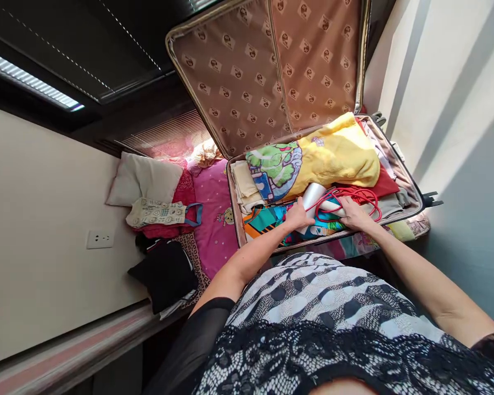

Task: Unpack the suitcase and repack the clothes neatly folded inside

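Observation:
An open suitcase [234, 197] lies on a bed, its patterned lid [271, 71] standing up. It is full of folded clothes, with a yellow cartoon-print cloth [333, 156] on top. My left hand [299, 215] is closed round a silvery-white device [315, 193] with a red cord [354, 196] coiled beside it. My right hand [353, 215] rests on the clothes at the suitcase's near edge, fingers curled at the device's white end and the red cord.
A pink bedsheet [214, 219] lies left of the suitcase, with a white pillow [144, 178], a printed bag [158, 212] and a black cloth [164, 274]. A wall with a socket [100, 238] runs along the left. A pale wall [456, 109] stands right.

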Demonstrator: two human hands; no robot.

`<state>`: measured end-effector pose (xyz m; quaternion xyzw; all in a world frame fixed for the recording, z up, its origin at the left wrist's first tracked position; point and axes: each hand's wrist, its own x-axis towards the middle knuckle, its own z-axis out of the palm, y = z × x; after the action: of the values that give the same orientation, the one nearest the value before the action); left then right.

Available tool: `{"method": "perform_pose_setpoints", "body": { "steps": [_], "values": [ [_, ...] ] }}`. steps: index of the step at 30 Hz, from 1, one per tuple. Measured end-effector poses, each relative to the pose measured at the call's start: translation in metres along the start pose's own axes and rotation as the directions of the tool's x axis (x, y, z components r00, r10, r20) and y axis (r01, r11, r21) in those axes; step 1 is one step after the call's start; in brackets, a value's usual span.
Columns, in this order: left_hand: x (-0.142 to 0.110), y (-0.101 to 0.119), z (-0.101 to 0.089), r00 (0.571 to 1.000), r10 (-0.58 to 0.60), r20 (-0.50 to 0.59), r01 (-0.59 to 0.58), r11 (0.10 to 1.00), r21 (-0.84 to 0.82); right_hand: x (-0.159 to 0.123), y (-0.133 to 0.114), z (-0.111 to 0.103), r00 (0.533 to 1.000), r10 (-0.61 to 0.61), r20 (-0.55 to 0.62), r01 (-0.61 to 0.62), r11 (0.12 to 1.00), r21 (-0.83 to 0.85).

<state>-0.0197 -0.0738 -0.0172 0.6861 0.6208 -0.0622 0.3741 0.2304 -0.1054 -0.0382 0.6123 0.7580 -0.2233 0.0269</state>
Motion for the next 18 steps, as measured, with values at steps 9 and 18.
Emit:
{"method": "perform_pose_setpoints", "body": {
  "steps": [9, 18],
  "values": [
    [-0.043, -0.008, -0.051, 0.990, 0.079, -0.116, -0.101, 0.975, -0.198, -0.032, -0.065, -0.084, 0.993, -0.090, -0.073, 0.066, 0.957, -0.284],
    [-0.164, -0.123, -0.154, 0.600, -0.188, -0.778, -0.095, 0.948, -0.303, 0.054, -0.248, -0.176, 0.669, -0.685, -0.289, 0.552, 0.718, -0.424]
  ]
}}
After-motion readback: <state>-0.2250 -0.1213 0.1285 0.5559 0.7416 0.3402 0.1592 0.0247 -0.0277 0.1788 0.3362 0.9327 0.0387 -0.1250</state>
